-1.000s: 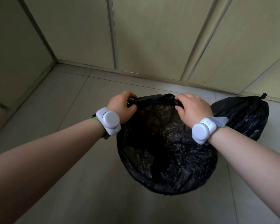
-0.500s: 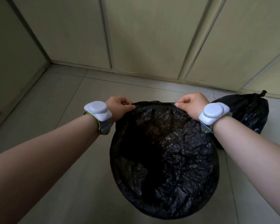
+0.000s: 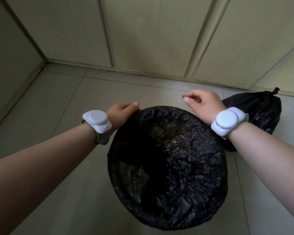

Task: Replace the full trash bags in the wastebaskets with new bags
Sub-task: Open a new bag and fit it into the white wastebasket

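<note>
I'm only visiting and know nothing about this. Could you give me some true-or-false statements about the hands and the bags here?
1. The left hand touches the open bag at its edge. True.
2. The right hand grips that edge too. False: it hovers clear of it, holding nothing.
3. A tied bag sits on the floor, right of the open bag. True.
4. Only one wrist wears a white band. False: the left band and the right band both show.

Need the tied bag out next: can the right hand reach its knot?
Probably yes: the right hand holds nothing, the tied bag lies right beside it, knot exposed; the left hand holds the liner's rim.
</note>
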{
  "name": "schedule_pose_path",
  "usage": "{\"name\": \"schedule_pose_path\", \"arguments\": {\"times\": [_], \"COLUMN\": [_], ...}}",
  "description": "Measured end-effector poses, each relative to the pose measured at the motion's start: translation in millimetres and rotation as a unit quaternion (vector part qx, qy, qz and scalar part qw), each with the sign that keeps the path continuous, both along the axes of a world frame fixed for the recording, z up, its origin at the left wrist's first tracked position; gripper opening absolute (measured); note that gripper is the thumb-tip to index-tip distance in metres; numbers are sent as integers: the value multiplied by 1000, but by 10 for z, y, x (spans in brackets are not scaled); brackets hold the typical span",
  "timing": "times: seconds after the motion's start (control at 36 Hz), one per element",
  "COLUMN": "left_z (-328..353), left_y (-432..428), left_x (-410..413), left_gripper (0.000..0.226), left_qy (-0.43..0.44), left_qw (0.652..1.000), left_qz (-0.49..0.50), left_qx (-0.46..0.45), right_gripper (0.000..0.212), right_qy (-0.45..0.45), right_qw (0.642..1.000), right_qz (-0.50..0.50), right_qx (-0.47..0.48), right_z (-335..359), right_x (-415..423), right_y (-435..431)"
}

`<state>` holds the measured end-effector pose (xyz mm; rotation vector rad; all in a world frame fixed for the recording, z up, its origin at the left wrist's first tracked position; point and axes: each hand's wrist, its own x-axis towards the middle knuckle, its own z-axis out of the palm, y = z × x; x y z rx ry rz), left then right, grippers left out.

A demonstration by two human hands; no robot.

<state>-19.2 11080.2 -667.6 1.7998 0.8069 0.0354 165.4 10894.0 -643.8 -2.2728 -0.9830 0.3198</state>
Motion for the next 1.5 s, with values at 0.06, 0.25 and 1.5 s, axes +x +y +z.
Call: {"name": "schedule_pose_path", "arguments": {"times": [0.06, 0.25, 1.5], "left_z": [53, 70, 48], "left_y": [-16, 1, -304], "left_x": [-10, -5, -163], "left_gripper": [27, 22, 45], "left_qy": [42, 121, 48], "left_qw": [995, 970, 725], "left_qz": [-86, -78, -367], "left_qx": [39, 196, 581], "right_gripper": [34, 48, 48], "right_qy": [10, -100, -343], "right_qw": [996, 965, 875], "right_qz": [66, 85, 336], "right_qx": [-57, -227, -61], "right_z": [42, -85, -187], "right_x": [-87, -70, -709], "right_y": [4, -58, -109]}}
